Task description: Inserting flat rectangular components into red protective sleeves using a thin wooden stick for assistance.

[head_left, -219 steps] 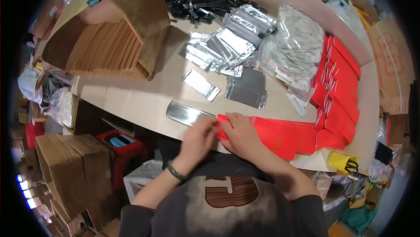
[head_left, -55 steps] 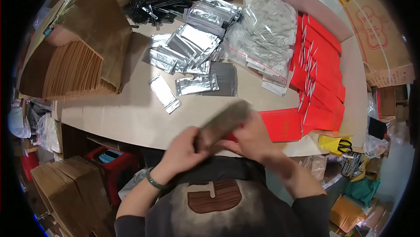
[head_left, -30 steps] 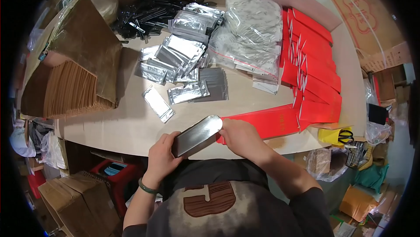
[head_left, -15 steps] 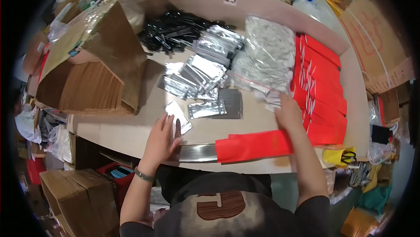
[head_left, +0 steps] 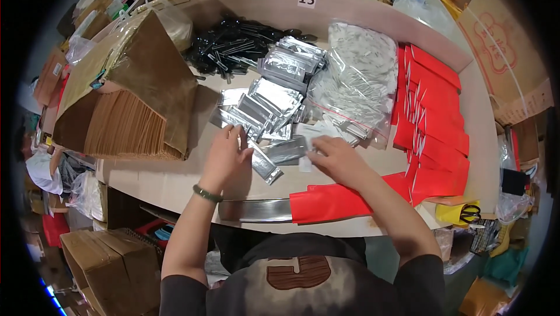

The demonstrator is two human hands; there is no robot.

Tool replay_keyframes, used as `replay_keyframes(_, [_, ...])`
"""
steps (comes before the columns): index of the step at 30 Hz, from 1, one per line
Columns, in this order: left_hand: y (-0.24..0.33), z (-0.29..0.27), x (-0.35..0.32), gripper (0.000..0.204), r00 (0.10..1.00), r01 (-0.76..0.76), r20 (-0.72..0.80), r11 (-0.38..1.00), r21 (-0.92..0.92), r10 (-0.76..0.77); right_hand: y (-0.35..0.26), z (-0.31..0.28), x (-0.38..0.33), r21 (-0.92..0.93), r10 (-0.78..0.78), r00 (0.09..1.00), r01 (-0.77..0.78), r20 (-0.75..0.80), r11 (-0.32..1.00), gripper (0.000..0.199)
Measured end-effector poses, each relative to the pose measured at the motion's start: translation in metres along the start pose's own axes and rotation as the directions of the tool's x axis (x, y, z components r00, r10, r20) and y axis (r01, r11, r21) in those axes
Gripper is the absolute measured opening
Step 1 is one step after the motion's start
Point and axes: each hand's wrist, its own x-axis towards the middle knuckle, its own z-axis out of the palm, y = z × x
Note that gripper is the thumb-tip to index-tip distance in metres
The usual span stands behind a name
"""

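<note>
On the table, my left hand (head_left: 226, 155) rests at the near edge of a heap of silver foil sachets (head_left: 274, 97). Its fingers lie apart at the foil, with the thumb beside a single foil sachet (head_left: 265, 165) lying slantwise. My right hand (head_left: 338, 159) has thumb and fingertips closed on a small white packet (head_left: 307, 151), above more foil. Behind that hand, a clear zip bag (head_left: 359, 77) full of white packets lies with its mouth toward me. Nearer me, a red sleeve (head_left: 332, 204) covers the right end of a shiny metal strip (head_left: 256, 211).
Black plastic-wrapped utensils (head_left: 233, 44) are piled at the back. An open carton (head_left: 157, 53) packed with brown cardboard stands left. Red sleeves (head_left: 434, 123) overlap along the right side. A raised rim (head_left: 361, 9) borders the table; black-handled scissors (head_left: 468, 214) lie at the right front.
My right hand has moved left from the zip bag's mouth, bringing a white packet over the foil sachets. My left hand has shifted slightly up, and the single foil sachet now lies farther right.
</note>
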Motion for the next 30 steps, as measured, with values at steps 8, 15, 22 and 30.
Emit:
replay_keyframes(8, [-0.031, -0.143, -0.016, 0.024, 0.87, 0.163, -0.428, 0.963, -0.215, -0.243, -0.002, -0.007, 0.016, 0.133, -0.117, 0.969, 0.089, 0.216, 0.987, 0.024])
replay_keyframes(15, [-0.17, -0.122, -0.036, 0.02, 0.935, 0.355, -0.088, 0.888, 0.293, -0.344, -0.022, -0.024, 0.025, 0.092, -0.371, 0.904, 0.36, 0.213, 0.929, 0.02])
replay_keyframes(22, [-0.178, -0.113, -0.02, 0.022, 0.959, 0.281, -0.161, 0.821, 0.496, -0.231, -0.009, -0.01, 0.008, -0.016, -0.21, 0.903, 0.233, 0.375, 0.972, 0.026])
replay_keyframes(30, [-0.151, -0.14, -0.057, 0.018, 0.885, 0.245, -0.461, 0.91, 0.333, -0.069, -0.004, -0.013, 0.016, -0.044, -0.173, 0.929, 0.198, 0.327, 0.979, 0.026])
